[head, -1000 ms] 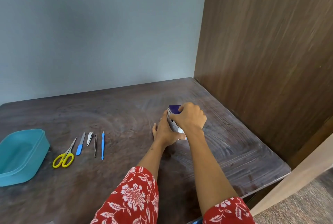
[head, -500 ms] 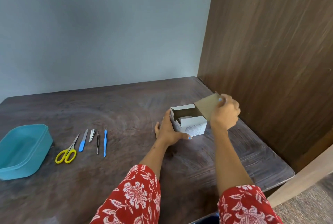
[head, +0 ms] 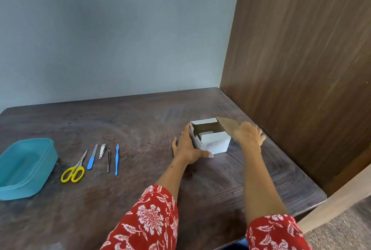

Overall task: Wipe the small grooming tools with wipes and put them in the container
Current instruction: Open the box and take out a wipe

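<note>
A small white cardboard box (head: 214, 144) of wipes stands on the dark wooden table (head: 130, 125), its lid flap (head: 226, 124) folded back to the right. My left hand (head: 187, 148) grips the box's left side. My right hand (head: 249, 134) rests on the flap, blurred by motion. To the left lie yellow-handled scissors (head: 73, 170), a blue-handled nail file (head: 92, 158), a metal nail clipper (head: 102, 150), tweezers (head: 108, 159) and a thin blue tool (head: 116, 159) in a row. A teal plastic container (head: 26, 167) sits at the far left, with nothing in it.
A brown wooden panel (head: 301, 69) rises just right of the box. A grey wall (head: 120, 38) backs the table. The table's right front corner (head: 321, 199) ends near a light wooden edge and the floor.
My right hand lifted the box's lid and swung it open to the right; it now presses the flap lower. My left hand has kept hold of the box.
</note>
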The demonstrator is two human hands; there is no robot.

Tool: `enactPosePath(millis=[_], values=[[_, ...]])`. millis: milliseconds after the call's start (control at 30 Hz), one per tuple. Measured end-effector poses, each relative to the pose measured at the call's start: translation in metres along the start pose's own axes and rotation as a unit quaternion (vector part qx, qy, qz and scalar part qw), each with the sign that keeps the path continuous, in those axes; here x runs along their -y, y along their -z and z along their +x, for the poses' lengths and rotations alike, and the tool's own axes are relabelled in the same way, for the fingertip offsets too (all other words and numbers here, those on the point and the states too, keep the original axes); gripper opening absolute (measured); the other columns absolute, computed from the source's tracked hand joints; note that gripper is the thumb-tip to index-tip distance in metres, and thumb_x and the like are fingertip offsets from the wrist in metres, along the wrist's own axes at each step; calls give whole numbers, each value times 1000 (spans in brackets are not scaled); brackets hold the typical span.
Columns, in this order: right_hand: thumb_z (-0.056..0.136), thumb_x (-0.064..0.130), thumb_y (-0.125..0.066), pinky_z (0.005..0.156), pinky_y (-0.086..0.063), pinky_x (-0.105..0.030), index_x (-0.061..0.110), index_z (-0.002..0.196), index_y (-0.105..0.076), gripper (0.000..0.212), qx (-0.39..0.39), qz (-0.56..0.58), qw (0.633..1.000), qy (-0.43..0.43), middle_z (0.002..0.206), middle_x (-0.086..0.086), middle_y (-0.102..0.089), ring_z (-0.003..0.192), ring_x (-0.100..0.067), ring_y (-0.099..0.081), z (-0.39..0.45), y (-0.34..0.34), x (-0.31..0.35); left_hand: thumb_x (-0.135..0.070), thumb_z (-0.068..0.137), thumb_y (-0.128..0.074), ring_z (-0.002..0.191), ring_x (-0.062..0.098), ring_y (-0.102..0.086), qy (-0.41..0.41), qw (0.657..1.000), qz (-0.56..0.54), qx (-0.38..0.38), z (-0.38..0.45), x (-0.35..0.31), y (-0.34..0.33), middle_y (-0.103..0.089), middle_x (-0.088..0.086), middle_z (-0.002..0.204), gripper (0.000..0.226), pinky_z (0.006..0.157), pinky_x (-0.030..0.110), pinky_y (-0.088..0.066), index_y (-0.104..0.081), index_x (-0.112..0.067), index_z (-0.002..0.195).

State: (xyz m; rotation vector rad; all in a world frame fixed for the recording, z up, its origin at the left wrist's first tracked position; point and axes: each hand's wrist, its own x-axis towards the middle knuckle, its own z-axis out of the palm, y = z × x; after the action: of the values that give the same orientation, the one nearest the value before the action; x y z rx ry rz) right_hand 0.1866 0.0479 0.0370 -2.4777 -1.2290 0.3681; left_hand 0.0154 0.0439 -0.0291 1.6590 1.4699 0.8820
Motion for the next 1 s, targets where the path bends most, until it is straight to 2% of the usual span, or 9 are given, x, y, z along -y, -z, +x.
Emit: enactPosePath(millis=[100, 167, 200, 267, 333, 400, 567, 833, 1000], values=[[84, 10, -53, 108, -22, -43, 10, 128, -51, 44, -181, 29, 979, 88, 142, -13, -41, 131, -32, -31, -13, 10, 23, -40, 51, -84, 143, 13, -17, -2, 1000, -1, 3, 0, 1, 0, -34, -9, 148, 120, 113, 39, 13, -7, -35, 143], [82, 7, -59, 94, -35, -40, 10, 119, -59, 37, -234, 40, 958, 163, 126, -13, -54, 116, -32, -45, -21, 15, 40, -39, 49, -84, 142, 11, -17, 0, 1000, 0, 1, 0, 1, 0, -36, -11, 147, 121, 113, 38, 13, -8, -35, 143], [83, 8, -59, 86, -41, -38, 9, 112, -63, 30, -208, 36, 958, 195, 117, -14, -59, 108, -32, -52, -24, 15, 48, -40, 48, -84, 142, 11, -18, 1, 1000, 1, 1, 1, 1, 0, -36, -12, 147, 122, 114, 38, 12, -8, -34, 143], [85, 8, -56, 71, -44, -32, 5, 103, -64, 21, -92, 34, 970, 222, 107, -16, -63, 98, -33, -58, -29, 11, 61, -41, 48, -84, 142, 10, -18, 2, 1000, 10, 3, 1, 2, -1, -35, -12, 148, 124, 115, 38, 11, -7, -33, 144], [84, 5, -57, 67, -41, -31, 2, 103, -60, 20, -3, 4, 976, 219, 109, -18, -61, 98, -34, -58, -33, 3, 68, -41, 49, -84, 143, 9, -15, 3, 1000, 16, 9, 2, 3, -1, -30, -11, 150, 126, 114, 37, 12, -3, -31, 145], [83, 3, -59, 66, -41, -32, 3, 103, -58, 20, 33, -43, 975, 217, 107, -17, -61, 96, -33, -59, -37, -4, 71, -42, 51, -83, 144, 9, -11, 2, 1000, 22, 15, 2, 4, -1, -24, -10, 153, 128, 113, 37, 13, 2, -29, 146], [84, 9, -62, 68, -40, -30, 12, 110, -56, 26, 54, -116, 976, 178, 104, -8, -62, 82, -23, -52, -37, -13, 70, -47, 51, -82, 144, 10, -7, 2, 999, 42, 19, 4, 6, -3, -17, -9, 156, 131, 114, 37, 14, 6, -26, 147], [86, 15, -55, 65, -38, -28, 16, 114, -57, 29, 51, -182, 970, 155, 111, -3, -63, 94, -20, -60, -41, -23, 73, -45, 53, -82, 145, 8, -3, -6, 998, 51, 24, 5, 8, -3, -11, -10, 157, 131, 115, 39, 12, 7, -25, 147], [85, 16, -54, 75, -39, -29, 17, 112, -58, 28, 65, -189, 969, 146, 112, -3, -63, 102, -21, -59, -43, -26, 74, -39, 59, -80, 145, 12, -6, -2, 998, 61, 16, 7, 8, -3, -16, -7, 156, 123, 116, 40, 10, 5, -27, 147]])
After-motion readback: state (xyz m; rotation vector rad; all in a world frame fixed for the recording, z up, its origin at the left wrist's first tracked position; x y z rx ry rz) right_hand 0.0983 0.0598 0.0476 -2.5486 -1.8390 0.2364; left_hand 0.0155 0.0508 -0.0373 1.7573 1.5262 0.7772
